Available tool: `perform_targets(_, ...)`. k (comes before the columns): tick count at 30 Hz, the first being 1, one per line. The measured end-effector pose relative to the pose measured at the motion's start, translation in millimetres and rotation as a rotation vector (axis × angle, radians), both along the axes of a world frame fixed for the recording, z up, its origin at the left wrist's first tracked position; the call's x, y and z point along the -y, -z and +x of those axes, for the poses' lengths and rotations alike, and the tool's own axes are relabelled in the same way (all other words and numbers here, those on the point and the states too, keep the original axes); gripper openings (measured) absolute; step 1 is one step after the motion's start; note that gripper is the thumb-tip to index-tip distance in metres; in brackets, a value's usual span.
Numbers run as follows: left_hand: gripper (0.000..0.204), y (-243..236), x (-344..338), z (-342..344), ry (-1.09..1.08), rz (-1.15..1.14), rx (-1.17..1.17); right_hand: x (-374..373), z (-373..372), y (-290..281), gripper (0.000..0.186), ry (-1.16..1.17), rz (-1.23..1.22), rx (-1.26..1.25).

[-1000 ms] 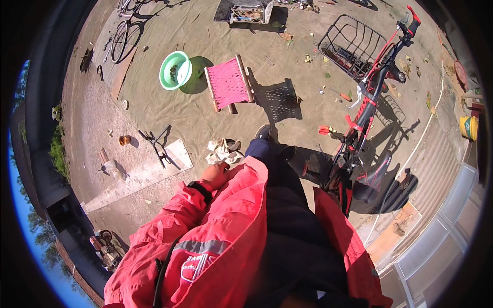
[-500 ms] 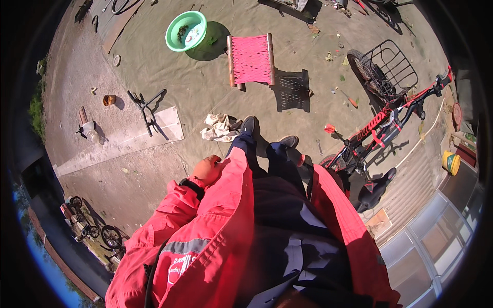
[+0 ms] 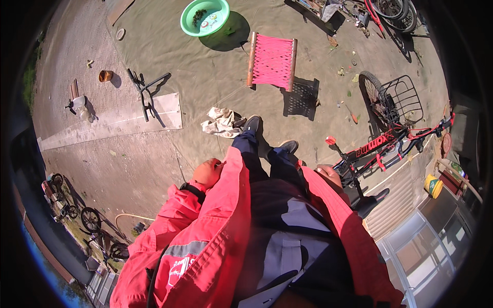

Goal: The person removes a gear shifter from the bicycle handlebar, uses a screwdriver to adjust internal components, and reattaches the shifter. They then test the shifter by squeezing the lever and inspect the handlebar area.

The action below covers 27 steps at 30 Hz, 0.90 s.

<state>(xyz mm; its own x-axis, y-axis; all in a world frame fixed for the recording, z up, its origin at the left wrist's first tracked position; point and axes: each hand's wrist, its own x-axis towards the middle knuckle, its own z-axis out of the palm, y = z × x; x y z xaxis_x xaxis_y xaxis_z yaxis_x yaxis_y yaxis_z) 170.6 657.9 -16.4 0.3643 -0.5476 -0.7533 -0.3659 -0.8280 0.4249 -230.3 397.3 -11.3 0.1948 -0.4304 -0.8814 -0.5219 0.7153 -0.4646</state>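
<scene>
My left hand (image 3: 208,172), with a dark band at its wrist, hangs beside the front edge of my open red jacket (image 3: 221,215). Its fingers are curled in; whether they hold anything is hidden. My right hand (image 3: 329,175) shows partly past the jacket's other edge, close to the saddle end of a red and black bicycle (image 3: 367,149). Most of its fingers are out of sight. A crumpled whitish cloth (image 3: 223,123) lies on the ground by my left shoe (image 3: 252,124). Ahead stands a low stool (image 3: 272,60) with a pink woven seat.
A green basin (image 3: 218,25) sits beyond, left of the stool. A black metal fork-like frame (image 3: 146,95) rests on a pale board (image 3: 123,123) at left, near a rusty can (image 3: 105,76). A screwdriver (image 3: 353,117) lies at right. More bicycles (image 3: 92,220) stand far left.
My view has turned and shifted, so the stool and basin sit further right and the near-left bicycles show more. My right hand has come into fuller view beside the jacket edge.
</scene>
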Motion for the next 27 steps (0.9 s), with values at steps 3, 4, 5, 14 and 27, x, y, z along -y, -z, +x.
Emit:
perform_targets(3, 0.036, 2, -6, 0, -0.036, -0.026, -0.005, 6, 7, -1, 0.029, -0.032, -0.03, 0.005)
perform_targets(4, 0.036, 4, -7, 0, -0.04, -0.042, -0.005, 9, 7, 0, 0.029, -0.047, -0.041, 0.007)
perform_targets(5, 0.035, 6, -7, -1, -0.054, -0.036, -0.022, 10, 6, 1, 0.031, -0.087, -0.051, 0.002)
perform_targets(14, 0.033, 11, -15, 5, -0.077, -0.052, -0.075, 15, 17, 10, 0.025, -0.352, -0.186, 0.03)
perform_targets(27, 0.036, 46, -27, 19, 0.025, -0.046, -0.111, 2, 35, -24, 0.04, 0.048, 0.101, 0.032)
